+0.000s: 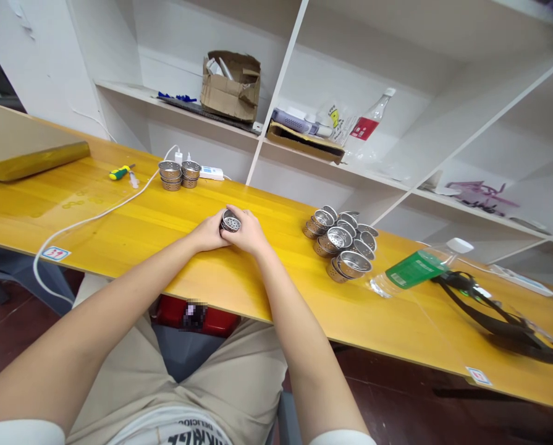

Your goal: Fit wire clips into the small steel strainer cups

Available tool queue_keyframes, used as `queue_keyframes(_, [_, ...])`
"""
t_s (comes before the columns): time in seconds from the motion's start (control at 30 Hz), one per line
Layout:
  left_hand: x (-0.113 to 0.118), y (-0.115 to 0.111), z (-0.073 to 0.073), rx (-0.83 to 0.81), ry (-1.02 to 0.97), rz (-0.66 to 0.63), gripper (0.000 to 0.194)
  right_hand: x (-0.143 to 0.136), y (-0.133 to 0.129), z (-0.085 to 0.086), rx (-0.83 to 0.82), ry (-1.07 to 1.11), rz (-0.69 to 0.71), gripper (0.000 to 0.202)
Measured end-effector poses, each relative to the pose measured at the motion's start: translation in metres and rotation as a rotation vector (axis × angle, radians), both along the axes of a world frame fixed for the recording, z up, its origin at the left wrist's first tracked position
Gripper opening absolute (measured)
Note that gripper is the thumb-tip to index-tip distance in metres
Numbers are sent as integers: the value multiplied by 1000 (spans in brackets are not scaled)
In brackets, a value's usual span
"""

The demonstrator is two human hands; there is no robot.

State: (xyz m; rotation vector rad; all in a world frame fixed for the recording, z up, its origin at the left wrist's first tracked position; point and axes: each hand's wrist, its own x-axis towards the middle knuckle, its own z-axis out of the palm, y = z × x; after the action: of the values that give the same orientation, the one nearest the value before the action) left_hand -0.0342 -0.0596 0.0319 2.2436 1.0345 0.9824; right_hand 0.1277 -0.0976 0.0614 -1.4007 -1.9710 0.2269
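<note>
Between my two hands, low over the yellow table (276, 272), is a small perforated metal cup (231, 221), its open top facing up toward me. My left hand (210, 233) curls round its left side, fingers mostly hidden behind it. From the right, my right hand (251, 232) wraps the cup with the thumb near its front. Whether more than one cup is nested there cannot be seen. To the right stand several stacked perforated cups (338, 238) of the same kind. At the back left, two short stacks of such cups (170, 175) stand side by side.
A clear bottle with a green label (415, 270) and a black strap (498, 315) lie at the right. On the left are a screwdriver (120, 172), a white cable (104, 215) and a large flat board (30, 145). White shelves hold a torn cardboard box (232, 86).
</note>
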Motion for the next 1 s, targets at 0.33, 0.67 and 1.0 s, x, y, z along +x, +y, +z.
queue_keyframes(0.33, [0,6,-7,-25,-33,-61,70,2,6,0,2,-5,24,72])
queue_keyframes(0.67, [-2,1,-2,134,-85,13,104,1,5,-1,-16,60,41,88])
queue_keyframes(1.0, [-9,13,-3,247,-15,143,40,12,4,-1,-47,239,-8,98])
